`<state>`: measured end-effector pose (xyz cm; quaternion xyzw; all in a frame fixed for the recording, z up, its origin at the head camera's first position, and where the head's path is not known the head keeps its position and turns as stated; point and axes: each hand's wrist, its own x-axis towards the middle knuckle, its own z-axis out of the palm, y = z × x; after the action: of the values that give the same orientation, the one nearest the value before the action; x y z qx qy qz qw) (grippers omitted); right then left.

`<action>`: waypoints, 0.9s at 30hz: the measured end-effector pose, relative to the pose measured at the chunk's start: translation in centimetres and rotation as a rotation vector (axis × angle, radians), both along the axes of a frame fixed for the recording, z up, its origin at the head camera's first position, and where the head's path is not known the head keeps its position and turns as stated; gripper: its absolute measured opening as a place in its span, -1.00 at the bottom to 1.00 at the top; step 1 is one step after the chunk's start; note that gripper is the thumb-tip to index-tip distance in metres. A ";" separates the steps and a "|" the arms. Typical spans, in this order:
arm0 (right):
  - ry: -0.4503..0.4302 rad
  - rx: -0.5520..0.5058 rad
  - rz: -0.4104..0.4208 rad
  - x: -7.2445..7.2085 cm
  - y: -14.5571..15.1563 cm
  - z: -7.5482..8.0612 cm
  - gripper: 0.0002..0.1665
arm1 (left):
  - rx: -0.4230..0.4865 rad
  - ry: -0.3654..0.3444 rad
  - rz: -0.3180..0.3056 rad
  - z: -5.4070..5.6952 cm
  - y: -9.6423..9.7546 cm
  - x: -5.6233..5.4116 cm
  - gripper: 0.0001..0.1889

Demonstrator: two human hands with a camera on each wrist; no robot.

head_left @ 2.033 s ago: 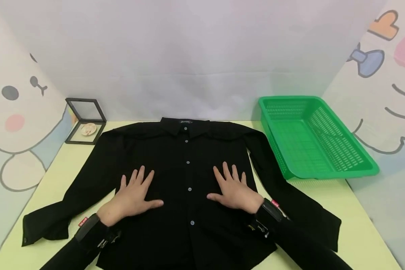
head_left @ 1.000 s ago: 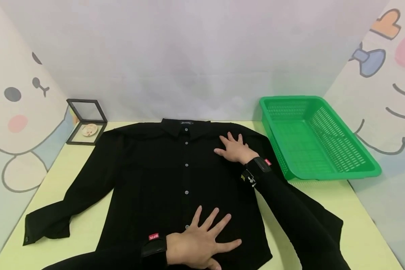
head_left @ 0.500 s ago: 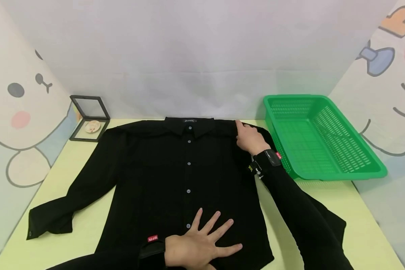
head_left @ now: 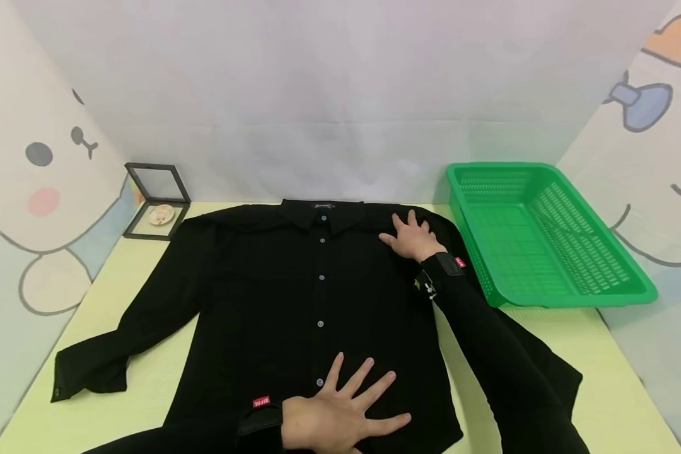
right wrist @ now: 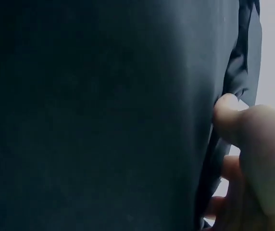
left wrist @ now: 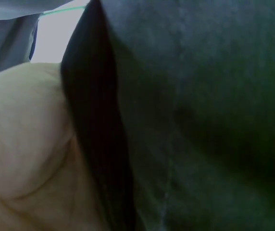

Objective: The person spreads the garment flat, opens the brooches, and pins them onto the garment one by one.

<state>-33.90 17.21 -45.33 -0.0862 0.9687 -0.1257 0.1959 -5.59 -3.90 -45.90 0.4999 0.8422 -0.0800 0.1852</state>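
Note:
A black button-up shirt [head_left: 261,296] lies spread front up on the table, collar at the far side. My left hand [head_left: 346,413] rests on its lower front, fingers spread, right of the button row. My right hand [head_left: 411,239] touches the shirt near the shoulder on the right, thumb apart from the other fingers. In the left wrist view, dark cloth [left wrist: 209,115] fills most of the picture beside part of the palm [left wrist: 22,134]. The right wrist view has the thumb [right wrist: 228,113] against the dark cloth. My right sleeve covers part of the shirt's right sleeve.
A green plastic basket [head_left: 638,295] stands at the back right, close to the shirt's sleeve. At the back left is a black-framed open case [head_left: 157,183] with a small round item [head_left: 161,214]. White curtain and cartoon-print walls surround the pale yellow table [head_left: 28,422].
My left hand crossed from the shirt's left side to its lower front. My right hand moved up to the shoulder, reached its top edge, then came slightly back with fingers spread.

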 end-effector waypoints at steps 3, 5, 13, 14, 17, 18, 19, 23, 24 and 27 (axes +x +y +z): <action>-0.014 0.020 -0.013 0.3 0.0 0.5 -0.13 | -0.007 -0.012 0.002 0.0 0.0 -0.1 -0.06; 0.017 0.046 -0.026 1.1 -0.3 1.1 -0.14 | -0.019 -0.034 0.011 0.0 0.0 -0.2 -0.05; 0.107 -0.019 -0.096 3.5 0.0 1.9 -0.12 | -0.007 -0.108 0.024 -0.1 0.1 -0.4 -0.05; 0.088 -0.039 -0.093 3.4 0.3 1.6 -0.08 | -0.008 -0.114 0.026 -0.1 0.1 -0.4 -0.05; 0.051 -0.064 -0.068 2.8 1.5 0.4 -0.01 | -0.014 -0.128 0.034 -0.1 0.1 -0.4 -0.03; 0.045 -0.073 -0.058 2.6 1.9 0.0 0.00 | -0.019 -0.129 0.037 -0.1 0.1 -0.4 -0.02; 0.036 -0.081 -0.053 2.6 2.1 -0.1 0.02 | -0.024 -0.129 0.039 -0.1 0.1 -0.4 -0.01; 0.026 -0.102 -0.001 4.2 2.3 0.8 -0.02 | -0.030 -0.081 0.027 -0.2 0.3 -0.2 0.01; 0.032 -0.105 0.021 5.2 2.2 1.4 -0.04 | -0.025 -0.079 0.025 -0.2 0.3 -0.2 0.02; 0.054 -0.123 0.095 8.9 2.4 3.3 -0.16 | -0.003 -0.069 0.015 -0.4 0.3 -0.1 0.02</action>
<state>-25.04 19.59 -42.07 -0.1473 0.9590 -0.1731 0.1696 -5.72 -3.56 -46.26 0.4955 0.8390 -0.0626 0.2158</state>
